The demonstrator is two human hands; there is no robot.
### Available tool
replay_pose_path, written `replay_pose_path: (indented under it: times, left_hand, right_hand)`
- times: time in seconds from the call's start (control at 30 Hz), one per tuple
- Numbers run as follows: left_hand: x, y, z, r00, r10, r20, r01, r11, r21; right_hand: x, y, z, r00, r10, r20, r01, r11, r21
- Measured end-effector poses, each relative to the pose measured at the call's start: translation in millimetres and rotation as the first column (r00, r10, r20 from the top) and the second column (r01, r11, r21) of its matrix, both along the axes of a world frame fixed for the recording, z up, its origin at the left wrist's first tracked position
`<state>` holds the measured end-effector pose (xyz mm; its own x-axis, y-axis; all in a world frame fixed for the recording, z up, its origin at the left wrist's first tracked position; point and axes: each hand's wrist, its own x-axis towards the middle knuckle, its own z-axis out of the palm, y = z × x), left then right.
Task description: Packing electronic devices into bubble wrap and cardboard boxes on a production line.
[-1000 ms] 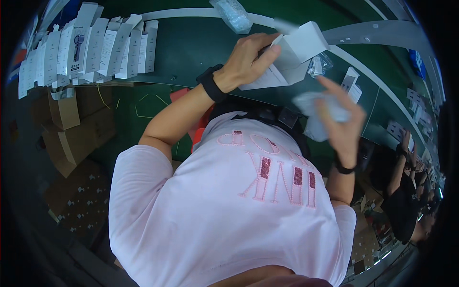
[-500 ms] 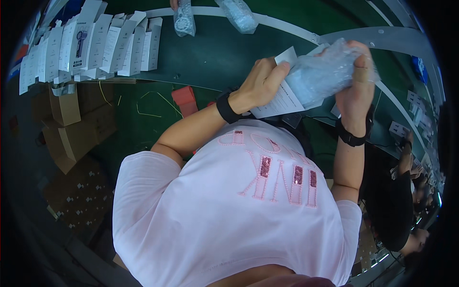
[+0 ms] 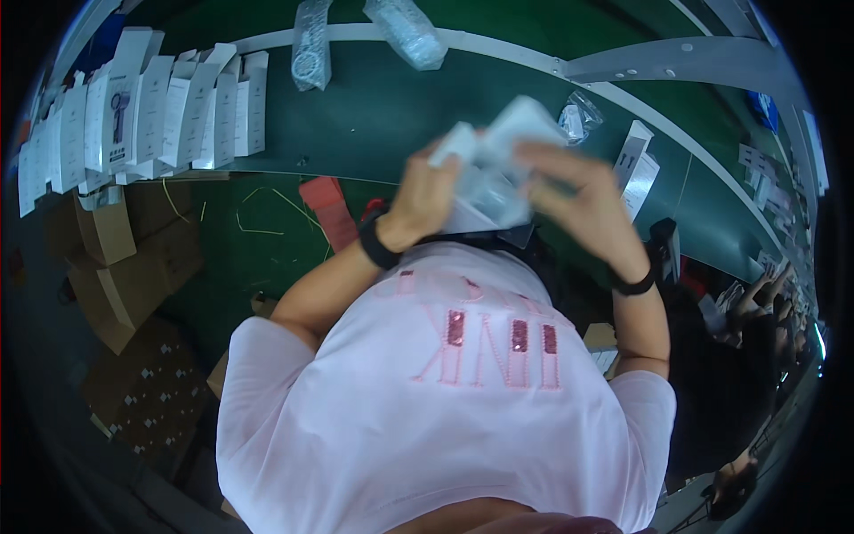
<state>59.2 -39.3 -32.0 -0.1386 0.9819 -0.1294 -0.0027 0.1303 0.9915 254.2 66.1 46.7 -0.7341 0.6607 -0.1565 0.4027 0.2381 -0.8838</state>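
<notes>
Both hands, left and right, now closed together on white box and bagged part; bag drawn in against box.

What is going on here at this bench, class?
A person in a pink shirt holds a white box and a clear bag up over a green belt with both hands. The left hand grips the bundle from the side and the right hand closes over it. The motion is blurred. A row of white boxes stands at the left, and two bagged items lie farther along the belt.
</notes>
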Motion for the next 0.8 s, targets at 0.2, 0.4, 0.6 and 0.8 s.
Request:
replay_pose_path:
  times: [0.2, 0.4, 0.6, 0.8]
  left_hand:
    - [-49.9, -9.0, -0.7, 0.953, 0.302, -0.021, -0.302, 0.943, -0.138]
    - [-48.5, -13.6, 4.0, 0.926, 0.367, -0.089, -0.377, 0.904, -0.201]
    - [-17.5, 10.4, 52.0, 0.94, 0.226, 0.255, -0.201, 0.972, -0.122]
    - [-11.0, 6.7, 78.3, 0.958, -0.065, 0.278, 0.056, 0.998, 0.043]
  right_hand:
    - [117.9, 104.7, -218.2, 0.606, -0.625, 0.492, 0.421, 0.777, 0.468]
    - [75.2, 80.7, -239.1, 0.801, -0.449, 0.397, 0.44, 0.89, 0.119]
    - [-3.7, 77.2, 29.3, 0.792, -0.541, -0.283, 0.459, 0.833, -0.308]
    - [-60.0, 40.7, 103.1, 0.997, 0.069, 0.045, -0.067, 0.996, -0.058]
